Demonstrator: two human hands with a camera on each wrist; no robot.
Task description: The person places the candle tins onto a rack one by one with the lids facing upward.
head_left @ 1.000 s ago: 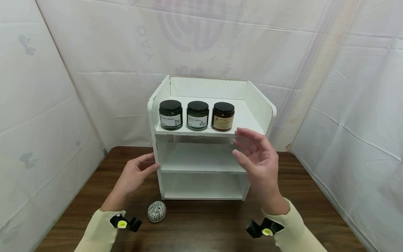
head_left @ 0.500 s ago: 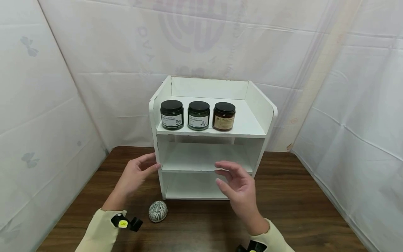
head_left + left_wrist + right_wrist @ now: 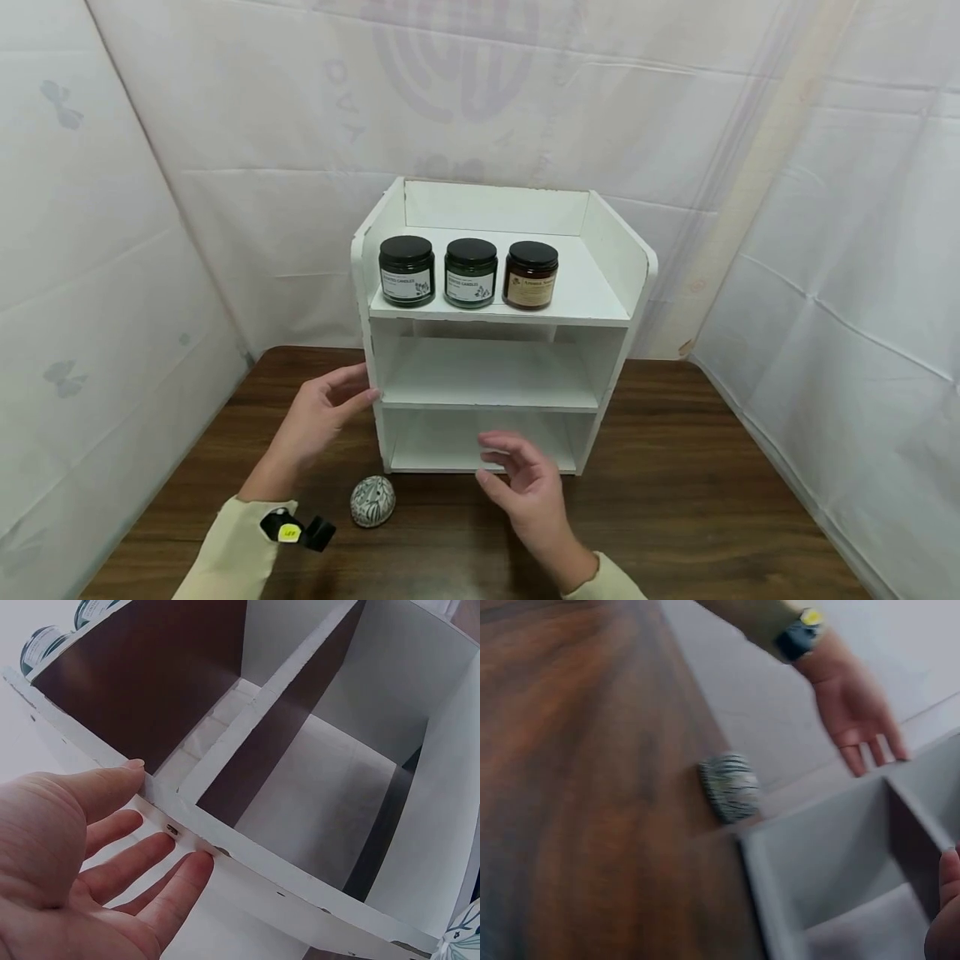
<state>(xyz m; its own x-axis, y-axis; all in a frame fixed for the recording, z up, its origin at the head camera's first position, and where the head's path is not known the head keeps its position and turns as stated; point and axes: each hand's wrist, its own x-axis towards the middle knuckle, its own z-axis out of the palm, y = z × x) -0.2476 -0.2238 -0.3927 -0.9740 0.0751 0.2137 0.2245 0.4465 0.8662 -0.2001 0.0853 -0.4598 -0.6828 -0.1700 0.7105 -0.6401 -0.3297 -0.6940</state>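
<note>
My left hand [image 3: 318, 417] is at the left side panel of a white three-level shelf unit [image 3: 491, 315]. In the left wrist view, the thumb touches the panel's front edge while the fingertips rest on its outer face. My right hand [image 3: 527, 492] hovers before the bottom compartment, fingers loosely bent and holding nothing. On the table, left of it, lies a rounded black-and-white patterned object [image 3: 372, 502]. Three candle jars with black lids line the top shelf: two dark green ones [image 3: 407, 272] [image 3: 470, 274] with white labels, and an amber one [image 3: 531, 276] with a tan label.
The shelf unit stands on a dark brown wooden table [image 3: 690, 467]. White cloth walls [image 3: 262, 242] enclose the table at the back and both sides. Raised side panels and a back panel border the top shelf.
My right hand has moved down and to the left, from beside the amber candle jar to before the bottom compartment. The left hand and the jars have stayed in place.
</note>
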